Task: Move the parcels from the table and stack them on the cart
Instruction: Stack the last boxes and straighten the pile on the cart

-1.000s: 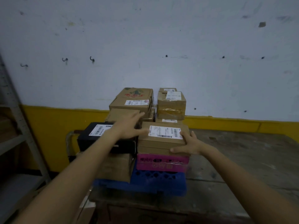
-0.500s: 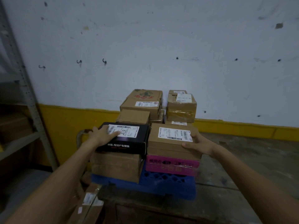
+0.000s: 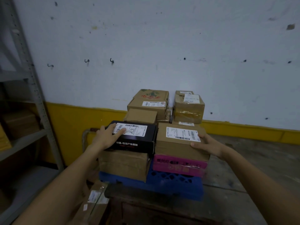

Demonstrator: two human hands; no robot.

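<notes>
Parcels (image 3: 188, 109) are stacked in several layers on the blue cart (image 3: 175, 181), which stands just beside the bench (image 3: 243, 184). Your left hand (image 3: 107, 135) lies flat with straight fingers on top of the black box (image 3: 134, 138). Your right hand (image 3: 207, 144) grips the near right corner of the brown box (image 3: 177, 143), thumb on the front face and fingers over the top.

Watch the base under your left hand first. The black box rests on a crumpled carton (image 3: 123, 164) whose walls look soft. Lean on the outer edge and that carton will likely give, tipping the black box toward the cart handle (image 3: 85, 135).

On the right, the brown box sits on a pink box (image 3: 178, 166) wrapped in glossy tape. That surface probably offers little friction, so a sideways nudge from your right hand could slide the brown box off square. The two front columns touch, so shoving one will push the other.

The wheels are out of sight. If they are free, a firm forward push may roll the whole cart away from you and jolt the taller rear pile.

Mind your left elbow too. Another parcel (image 3: 95, 198) lies low beside the bench, and what it rests on cannot be made out.
</notes>
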